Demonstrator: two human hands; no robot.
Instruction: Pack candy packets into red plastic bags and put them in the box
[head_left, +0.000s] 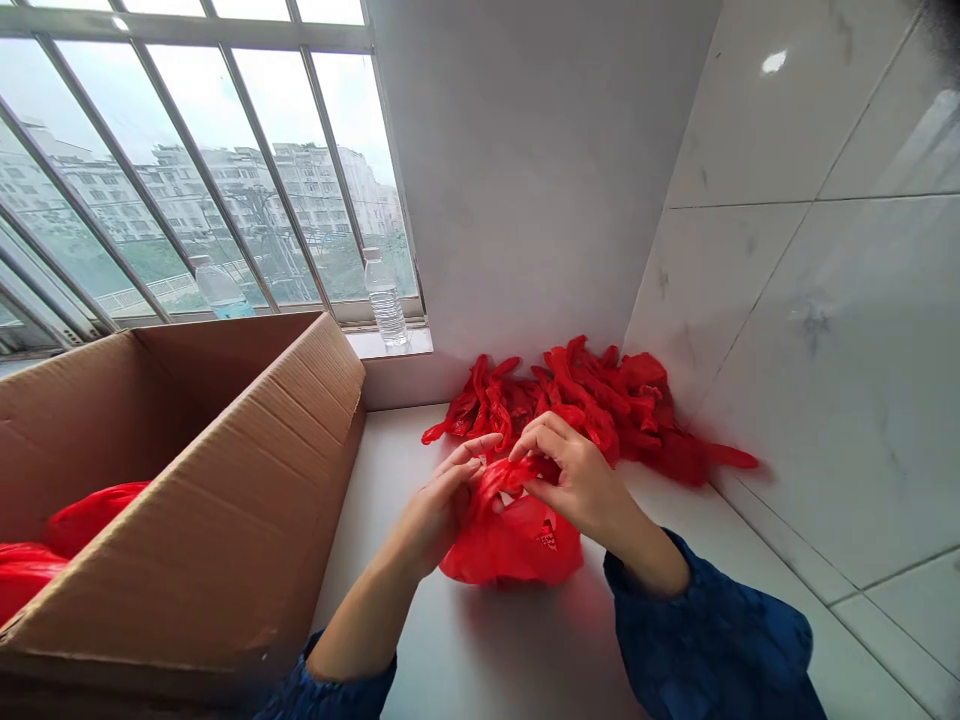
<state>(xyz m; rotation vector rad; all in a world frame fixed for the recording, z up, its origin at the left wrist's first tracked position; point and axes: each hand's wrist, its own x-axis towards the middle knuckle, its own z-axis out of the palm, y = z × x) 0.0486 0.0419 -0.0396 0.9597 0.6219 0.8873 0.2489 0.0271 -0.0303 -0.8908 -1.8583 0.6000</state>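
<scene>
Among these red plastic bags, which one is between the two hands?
The red plastic bag with print on its side, between left hand and right hand. The others lie in the crumpled pile by the wall or inside the cardboard box.

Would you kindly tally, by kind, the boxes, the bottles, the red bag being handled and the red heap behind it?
Cardboard box: 1
Plastic bottles: 2
Handled red bag: 1
Red heap: 1 (its pieces are too tangled to count)
Total: 5

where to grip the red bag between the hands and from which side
Probably by the bunched upper edge of the red bag, pinched from above: there the film gathers into a narrow strip, while the lower part spreads wider.
</scene>
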